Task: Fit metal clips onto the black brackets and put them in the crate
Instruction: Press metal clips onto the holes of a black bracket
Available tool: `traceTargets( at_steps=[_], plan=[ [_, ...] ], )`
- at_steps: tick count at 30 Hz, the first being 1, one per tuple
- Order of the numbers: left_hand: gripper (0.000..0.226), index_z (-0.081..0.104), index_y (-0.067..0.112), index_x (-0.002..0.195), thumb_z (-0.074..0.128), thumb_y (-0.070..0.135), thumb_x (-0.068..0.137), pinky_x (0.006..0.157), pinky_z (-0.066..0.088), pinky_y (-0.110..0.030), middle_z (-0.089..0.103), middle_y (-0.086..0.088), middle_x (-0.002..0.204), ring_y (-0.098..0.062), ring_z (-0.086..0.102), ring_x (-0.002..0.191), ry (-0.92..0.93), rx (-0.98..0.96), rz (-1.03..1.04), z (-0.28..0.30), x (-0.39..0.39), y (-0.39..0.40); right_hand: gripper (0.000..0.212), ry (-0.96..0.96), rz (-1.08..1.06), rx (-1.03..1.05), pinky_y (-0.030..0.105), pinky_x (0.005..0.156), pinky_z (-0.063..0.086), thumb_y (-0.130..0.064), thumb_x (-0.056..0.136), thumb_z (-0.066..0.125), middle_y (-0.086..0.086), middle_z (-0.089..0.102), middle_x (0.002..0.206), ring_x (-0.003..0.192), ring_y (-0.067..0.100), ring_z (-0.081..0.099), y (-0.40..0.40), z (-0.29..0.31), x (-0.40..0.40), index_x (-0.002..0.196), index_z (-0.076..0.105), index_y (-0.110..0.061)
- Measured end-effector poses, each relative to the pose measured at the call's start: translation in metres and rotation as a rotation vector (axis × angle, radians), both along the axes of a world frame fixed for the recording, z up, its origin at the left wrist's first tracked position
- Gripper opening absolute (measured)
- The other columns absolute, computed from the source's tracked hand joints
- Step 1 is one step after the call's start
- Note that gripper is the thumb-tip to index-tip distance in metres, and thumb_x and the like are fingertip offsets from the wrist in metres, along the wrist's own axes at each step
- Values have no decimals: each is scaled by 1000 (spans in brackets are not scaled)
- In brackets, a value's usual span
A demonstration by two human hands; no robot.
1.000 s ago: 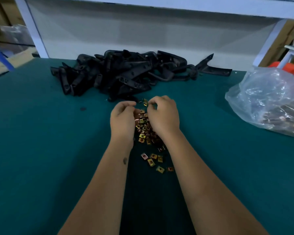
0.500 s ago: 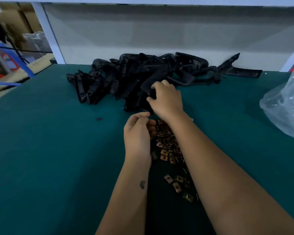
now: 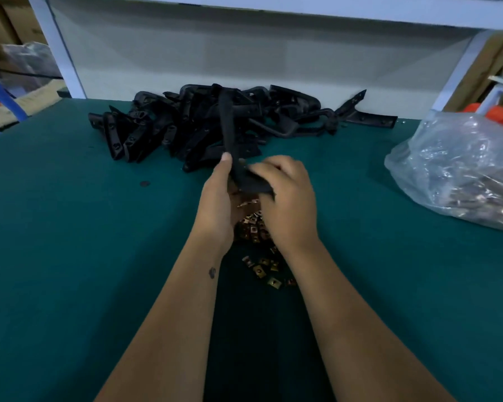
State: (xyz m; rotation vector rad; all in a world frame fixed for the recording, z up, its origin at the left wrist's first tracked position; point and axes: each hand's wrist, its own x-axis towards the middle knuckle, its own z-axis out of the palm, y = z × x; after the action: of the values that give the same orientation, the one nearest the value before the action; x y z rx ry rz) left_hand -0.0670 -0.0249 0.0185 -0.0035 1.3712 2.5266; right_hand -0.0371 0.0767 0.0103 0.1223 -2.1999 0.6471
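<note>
Right hand (image 3: 288, 198), which half a second ago reached into the bracket pile (image 3: 204, 123), now grips one black bracket (image 3: 233, 149) lifted clear above the clips (image 3: 254, 227). Left hand (image 3: 218, 204) has risen to pinch it too; clip apparently in its palm.

The hands (image 3: 256, 195) hide the black bracket's (image 3: 230, 140) lower end.

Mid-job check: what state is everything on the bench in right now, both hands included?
Bracket in hand: lifted off the table, held between both hands, standing roughly upright.
Left hand: grips the bracket's lower end.
Right hand: grips the bracket's lower end from the other side.
Bracket pile: heaped loose at the table's far edge.
Metal clips: scattered loose on the green table.
Plastic bag: lying crumpled, clips inside.
Crate: not in view.
</note>
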Motion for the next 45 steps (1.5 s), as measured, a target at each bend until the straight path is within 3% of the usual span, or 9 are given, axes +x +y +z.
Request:
traceTargets(
  at_steps=[2,6,9,16,20,25,34,38,45],
  plan=[
    [22,66,17,114,55,30,100,80,60,-37,74,-5,106,-20,72,96,30,-64,38,-3,5,0,46,-80,76,28,37,84,51,13,78,58,7,61,121,115,26,53,-3,-2,5,117,69,-8],
    [24,62,30,123,49,26,103,66,60,-37,71,0,113,-20,72,93,48,-133,86,-6,10,-7,60,-172,121,-125,18,99,39,8,84,58,-1,50,135,127,16,45,-2,-5,11,138,54,-18],
    [26,60,43,122,47,29,104,64,60,-35,65,1,119,-27,74,88,55,-57,66,-5,13,-10,49,-167,-5,-236,8,90,32,-5,92,58,-5,50,132,122,8,46,14,-7,15,138,52,-23],
    [41,53,40,122,64,12,94,56,54,-26,64,-11,116,-27,73,75,38,58,136,-6,-1,-17,35,-430,-356,-489,23,74,42,-10,98,44,-3,65,122,99,13,58,70,-11,17,122,66,-19],
    [39,49,25,113,71,5,87,53,53,-25,66,-12,112,-25,74,74,29,53,134,-7,-6,-12,34,-532,-243,-188,35,94,44,-22,98,48,-2,65,121,117,22,51,59,-12,10,129,62,-26],
    [37,56,24,112,73,5,85,60,56,-27,71,-8,110,-26,74,84,64,64,99,-10,-8,-9,37,-588,-214,135,36,93,30,-34,99,51,-4,56,132,120,25,40,53,-18,1,135,58,-28],
    [26,55,16,100,71,1,86,60,56,-28,67,-5,89,-24,69,84,80,-17,69,-9,-5,-5,6,-521,-188,-58,33,84,40,-24,89,66,-4,65,103,107,22,51,51,-15,2,94,68,-24],
    [28,56,19,97,72,0,85,60,57,-28,68,-6,93,-23,72,82,67,2,73,-9,-3,-7,18,-559,-124,-176,33,73,52,-14,83,66,-8,63,90,90,16,60,48,-13,4,84,59,-30],
    [30,61,20,107,72,3,85,56,56,-25,75,-4,89,-24,74,82,16,148,-11,-6,-2,-7,23,-379,93,-693,8,58,43,-5,79,72,-12,63,69,60,-6,56,39,-7,5,74,62,-25]
  ],
)
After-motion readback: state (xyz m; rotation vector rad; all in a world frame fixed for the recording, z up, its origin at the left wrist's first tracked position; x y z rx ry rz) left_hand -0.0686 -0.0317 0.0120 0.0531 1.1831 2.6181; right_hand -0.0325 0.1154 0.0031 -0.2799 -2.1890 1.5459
